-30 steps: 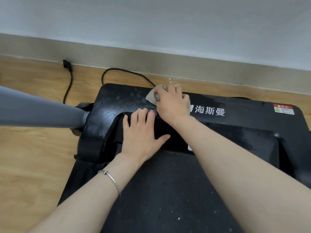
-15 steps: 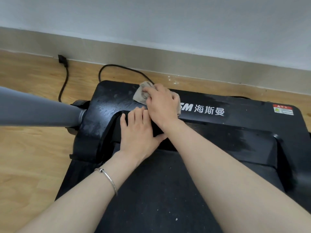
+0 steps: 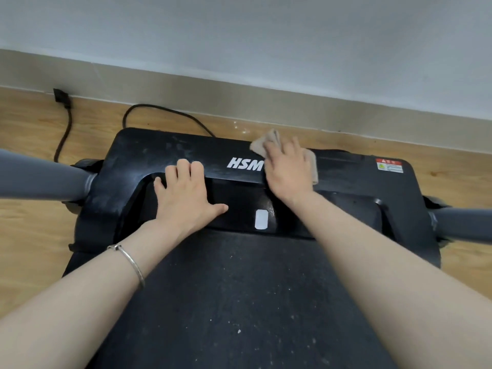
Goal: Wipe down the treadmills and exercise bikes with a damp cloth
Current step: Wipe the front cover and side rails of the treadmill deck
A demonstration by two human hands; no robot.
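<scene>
View from above of two bare arms reaching over the front end of a black treadmill [image 3: 170, 153] on a wooden floor [image 3: 29, 241]. The right hand [image 3: 288, 171] lies flat, fingers spread a little, pressing a beige cloth [image 3: 269, 141] onto the motor cover, just right of the white letters HSM [image 3: 245, 164]. The cloth sticks out beyond the fingertips and along the hand's right side. The left hand [image 3: 185, 198] rests open and empty, palm down, on the cover's inner edge, left of the cloth and apart from it. A thin silver bracelet [image 3: 130, 259] circles the left wrist. The dusty walking belt [image 3: 239, 302] runs below both arms. A black power cord [image 3: 159, 110] trails along the floor behind.
</scene>
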